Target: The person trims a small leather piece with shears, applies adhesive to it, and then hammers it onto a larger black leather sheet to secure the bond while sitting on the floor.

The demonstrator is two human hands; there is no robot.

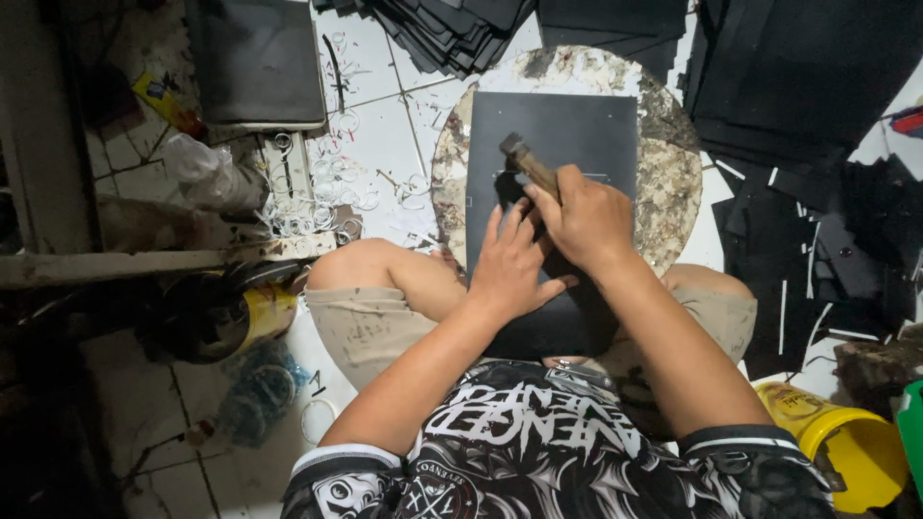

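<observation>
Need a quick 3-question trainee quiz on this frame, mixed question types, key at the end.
1. True or false: the right hand grips a hammer by its wooden handle.
2. What does the left hand rest on? A) the yellow bucket B) the black sheet C) the pile of white rings
3. Fill in: the black sheet lies on a round, worn ____ block.

Key: 1 true; 2 B; 3 cutting (its material cannot be told). The left hand lies flat with fingers spread, just beside the right hand.
</observation>
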